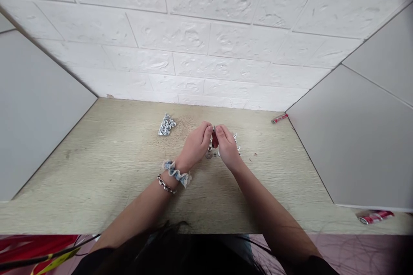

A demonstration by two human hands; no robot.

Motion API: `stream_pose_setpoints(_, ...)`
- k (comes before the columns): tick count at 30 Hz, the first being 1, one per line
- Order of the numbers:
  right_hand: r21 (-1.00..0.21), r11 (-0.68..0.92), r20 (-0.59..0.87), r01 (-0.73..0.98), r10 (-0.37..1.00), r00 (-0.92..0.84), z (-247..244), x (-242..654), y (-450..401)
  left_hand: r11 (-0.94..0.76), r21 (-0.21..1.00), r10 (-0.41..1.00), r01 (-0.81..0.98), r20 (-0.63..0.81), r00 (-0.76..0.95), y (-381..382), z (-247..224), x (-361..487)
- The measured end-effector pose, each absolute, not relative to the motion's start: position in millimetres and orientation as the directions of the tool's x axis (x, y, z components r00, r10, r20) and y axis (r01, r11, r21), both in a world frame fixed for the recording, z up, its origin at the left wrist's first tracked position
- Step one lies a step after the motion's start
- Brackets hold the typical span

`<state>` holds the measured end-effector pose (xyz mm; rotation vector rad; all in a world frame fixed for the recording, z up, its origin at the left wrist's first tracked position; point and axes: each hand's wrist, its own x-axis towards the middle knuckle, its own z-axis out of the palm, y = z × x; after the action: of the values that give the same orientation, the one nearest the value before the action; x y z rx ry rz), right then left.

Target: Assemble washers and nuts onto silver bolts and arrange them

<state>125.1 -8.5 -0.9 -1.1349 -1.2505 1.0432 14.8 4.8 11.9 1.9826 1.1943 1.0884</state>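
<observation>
My left hand [195, 141] and my right hand [227, 145] meet over the middle of the board, fingers closed in a pinch. Between their fingertips is a small metal fastener [213, 129], probably a bolt; the fingers hide most of it. Below and between the hands lie loose parts: a flat washer [208, 155], a nut [214, 154] and other small metal pieces. A few screws [235, 136] show just right of my right hand, partly covered by it. Off to the left stands a cluster of several bolts with washers [166, 124].
A pale wooden tabletop [129, 146] runs back to a white brick-pattern wall [193, 38]. Grey panels [41, 107] close in on both sides. One red battery [279, 118] lies by the right panel, and another red battery [376, 217] near the front right edge.
</observation>
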Motion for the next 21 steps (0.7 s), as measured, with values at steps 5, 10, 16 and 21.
stream_pose_setpoints(5,-0.907,0.288,0.317,0.308,0.947,0.049,1.7,125.4,-13.6,-0.361,0.834,0.931,0.417,0.297,0.212,8.5,10.0,14.7)
stream_pose_setpoints(10,-0.871,0.315,0.356,0.377,0.933,0.042,2.9,125.2,-14.3,-0.296,0.886,0.946,0.357,0.22,0.239,13.5,9.3,13.5)
stream_pose_setpoints(16,-0.92,0.249,0.294,0.302,0.949,0.113,3.3,127.8,-12.9,-0.405,0.795,0.906,0.452,0.281,0.317,9.3,8.8,15.1)
stream_pose_setpoints(21,-0.952,0.211,0.247,0.221,0.957,0.149,-1.1,130.8,-8.8,-0.503,0.695,0.857,0.514,0.325,0.399,4.2,6.6,15.6)
